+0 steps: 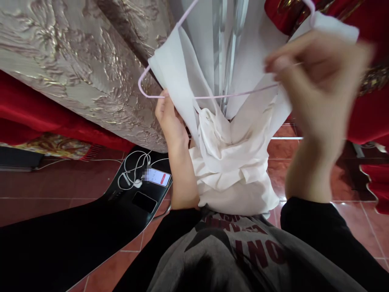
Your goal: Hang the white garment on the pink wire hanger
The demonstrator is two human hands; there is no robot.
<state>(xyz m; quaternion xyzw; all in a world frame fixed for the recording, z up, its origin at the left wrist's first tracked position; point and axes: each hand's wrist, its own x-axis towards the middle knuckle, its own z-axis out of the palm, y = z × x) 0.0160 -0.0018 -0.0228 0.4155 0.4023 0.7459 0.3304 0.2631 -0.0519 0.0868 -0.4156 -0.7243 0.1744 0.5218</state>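
Note:
A white garment [231,158] hangs bunched in front of me, draped over a thin pale pink hanger [146,91]. My left hand [170,117] is closed on the garment's left edge, just under the hanger's lower bar. My right hand [316,81], blurred by motion, is raised at the right with its fingers curled round the hanger's bar and the cloth's right shoulder. The hanger's top runs out of view at the upper edge.
A gold patterned fabric [79,65] and red cloth [367,109] hang close behind. On a black surface [60,239] at the left lie a lit phone [159,177], a dark phone [144,201] and a coiled white cable [133,172]. The floor [54,182] is red tile.

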